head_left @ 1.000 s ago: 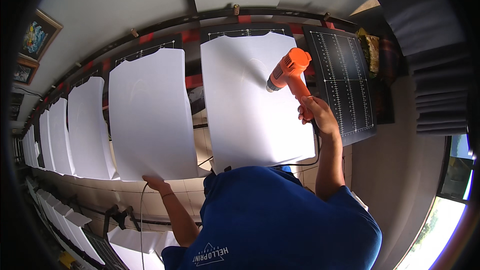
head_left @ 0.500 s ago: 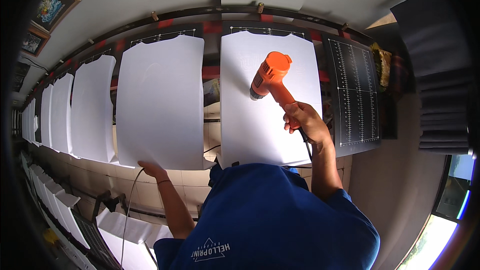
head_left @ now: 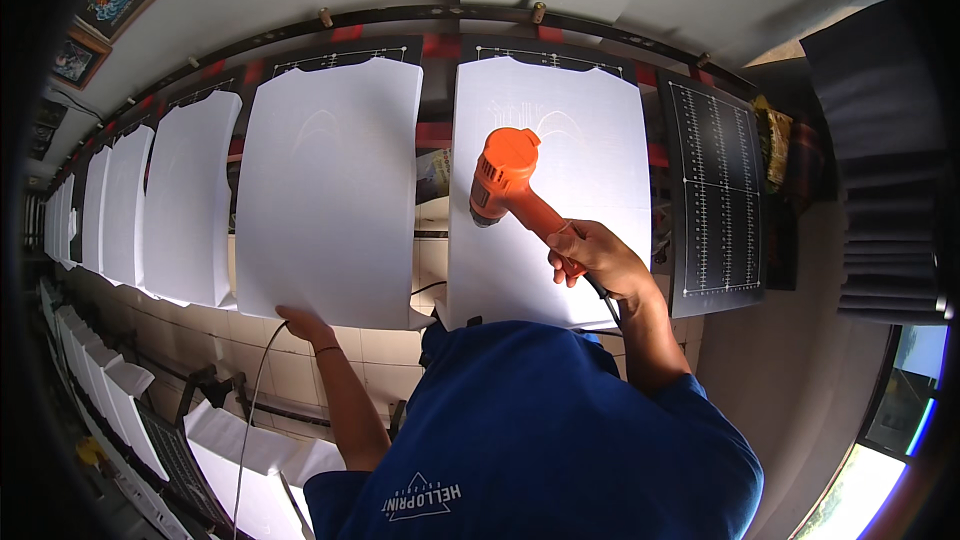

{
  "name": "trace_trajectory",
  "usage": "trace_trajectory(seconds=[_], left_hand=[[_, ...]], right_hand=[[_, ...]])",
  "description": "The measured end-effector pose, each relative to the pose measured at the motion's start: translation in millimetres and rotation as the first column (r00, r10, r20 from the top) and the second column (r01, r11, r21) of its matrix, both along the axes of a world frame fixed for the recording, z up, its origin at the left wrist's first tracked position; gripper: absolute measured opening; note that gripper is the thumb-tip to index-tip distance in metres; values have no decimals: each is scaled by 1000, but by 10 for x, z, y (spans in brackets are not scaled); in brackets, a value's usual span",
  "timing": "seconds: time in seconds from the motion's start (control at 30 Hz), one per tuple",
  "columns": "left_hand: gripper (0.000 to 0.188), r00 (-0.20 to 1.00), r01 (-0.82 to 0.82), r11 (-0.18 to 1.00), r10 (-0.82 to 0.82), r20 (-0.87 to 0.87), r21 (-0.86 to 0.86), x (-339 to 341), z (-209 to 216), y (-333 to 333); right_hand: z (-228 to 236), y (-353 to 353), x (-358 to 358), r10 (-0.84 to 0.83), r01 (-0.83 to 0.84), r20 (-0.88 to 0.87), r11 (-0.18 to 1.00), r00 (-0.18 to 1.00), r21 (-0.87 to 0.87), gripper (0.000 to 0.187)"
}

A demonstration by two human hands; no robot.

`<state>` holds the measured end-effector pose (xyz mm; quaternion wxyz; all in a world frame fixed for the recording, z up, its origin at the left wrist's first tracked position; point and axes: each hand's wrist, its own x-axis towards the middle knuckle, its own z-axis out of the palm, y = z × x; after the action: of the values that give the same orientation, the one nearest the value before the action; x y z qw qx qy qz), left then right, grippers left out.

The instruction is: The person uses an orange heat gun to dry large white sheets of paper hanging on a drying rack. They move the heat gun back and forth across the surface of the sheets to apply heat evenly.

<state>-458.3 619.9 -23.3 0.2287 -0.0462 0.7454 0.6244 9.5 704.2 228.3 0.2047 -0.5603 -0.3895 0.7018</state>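
My right hand (head_left: 600, 258) is wrapped round the handle of an orange heat gun (head_left: 508, 162). Its dark nozzle points down at a white T-shirt (head_left: 560, 285) laid over a dark board, near the shirt's left side. Faint pale printed lines show on the cloth beyond the tool. A black cord (head_left: 604, 292) runs from the handle's end toward my body. To the left, my left hand (head_left: 308, 325) is closed on a thin grey cable (head_left: 255, 405), at the near edge of a second white T-shirt (head_left: 328, 210); the fingertips are partly hidden there.
More white shirts on boards (head_left: 190, 200) stretch away to the left. A bare dark board with white ruler marks (head_left: 715, 190) stands at right, beside dark hanging cloth (head_left: 890, 160). Behind runs a dark rail (head_left: 440, 12). Another row of white pieces (head_left: 250, 450) lies lower left.
The heat gun has moved left and a little nearer over the shirt, uncovering more of the faint lines. My left hand stays on the cable, and the view has shifted slightly.
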Motion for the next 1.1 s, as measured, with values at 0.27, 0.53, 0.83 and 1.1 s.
trace_trajectory(seconds=[0.27,0.53,0.83,1.1], left_hand=[[69,1000,7,1000,-7,16,20,74,128,73],[69,1000,19,1000,-18,8,-24,32,67,47],[66,998,53,999,-53,20,1,88,139,46],[66,1000,3,995,-3,0,96,43,37,40]], right_hand=[[-238,-50,51,-225,214,14,939,974,269,32],[-188,-174,417,-341,334,13,926,940,179,38],[-181,-474,1084,-632,580,117,757,766,301,35],[-166,-336,402,-372,375,-52,911,927,168,39]])
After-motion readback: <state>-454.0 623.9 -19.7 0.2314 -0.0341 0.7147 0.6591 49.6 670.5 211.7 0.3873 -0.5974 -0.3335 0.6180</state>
